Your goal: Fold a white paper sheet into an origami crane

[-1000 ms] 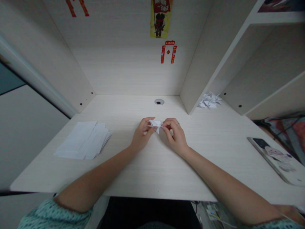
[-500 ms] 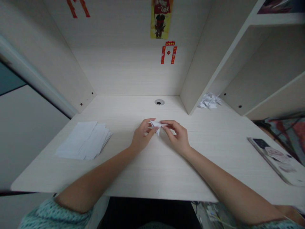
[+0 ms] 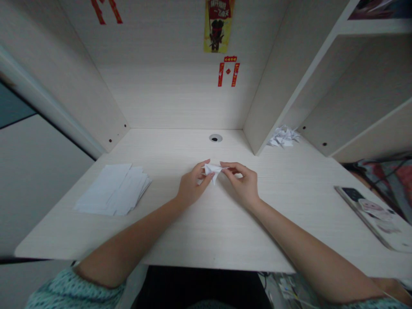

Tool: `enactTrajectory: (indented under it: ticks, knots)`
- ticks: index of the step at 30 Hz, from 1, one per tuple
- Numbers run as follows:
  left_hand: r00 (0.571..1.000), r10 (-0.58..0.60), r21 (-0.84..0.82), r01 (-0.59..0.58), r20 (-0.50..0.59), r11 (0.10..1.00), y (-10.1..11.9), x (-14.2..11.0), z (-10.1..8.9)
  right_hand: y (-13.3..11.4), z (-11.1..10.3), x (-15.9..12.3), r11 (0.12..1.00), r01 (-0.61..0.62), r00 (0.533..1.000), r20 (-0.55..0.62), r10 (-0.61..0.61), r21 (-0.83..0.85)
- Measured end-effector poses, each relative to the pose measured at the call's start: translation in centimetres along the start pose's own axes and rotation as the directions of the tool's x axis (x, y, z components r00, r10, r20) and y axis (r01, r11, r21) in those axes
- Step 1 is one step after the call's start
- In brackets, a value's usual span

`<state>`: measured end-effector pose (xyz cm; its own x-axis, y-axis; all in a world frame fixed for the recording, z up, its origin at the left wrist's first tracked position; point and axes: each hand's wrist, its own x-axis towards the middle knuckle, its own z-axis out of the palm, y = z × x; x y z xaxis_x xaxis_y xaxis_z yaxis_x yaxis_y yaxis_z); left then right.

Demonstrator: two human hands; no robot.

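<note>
A small piece of folded white paper (image 3: 213, 168) is held between my two hands, just above the middle of the desk. My left hand (image 3: 192, 182) grips its left side between thumb and fingers. With thumb and forefinger, my right hand (image 3: 243, 180) pinches a narrow point at its right end. One pointed flap hangs down between the hands. Fingertips cover parts of the folds, so the full shape cannot be made out.
A stack of white paper sheets (image 3: 112, 191) lies on the desk (image 3: 206, 231) at left. Behind the upright divider (image 3: 273, 81) is a heap of folded white papers (image 3: 283, 136). A phone (image 3: 375, 216) rests at right. A round cable hole (image 3: 215, 137) sits near the back panel.
My right hand has shifted slightly to the right, its pinch now farther out on the paper's right point. The paper shows a little more between my hands, which both still hold it.
</note>
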<state>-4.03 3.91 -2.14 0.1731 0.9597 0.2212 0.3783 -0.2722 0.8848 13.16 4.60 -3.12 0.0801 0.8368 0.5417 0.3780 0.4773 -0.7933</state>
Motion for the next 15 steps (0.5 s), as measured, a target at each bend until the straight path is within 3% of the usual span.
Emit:
enactTrajectory:
  ticks: [11,15]
  knots:
    - [0.999,0.026,-0.03,-0.026,0.028,0.999,0.06,-0.03,-0.2,0.34,-0.14,-0.27,1.0,0.002,1.0,-0.014,-0.003,-0.03]
    - [1.0,0.008,-0.071,-0.006,0.029,0.997,0.29,-0.08,-0.06,0.24,-0.24,-0.48,0.993,0.113,0.993,0.025,-0.112,-0.041]
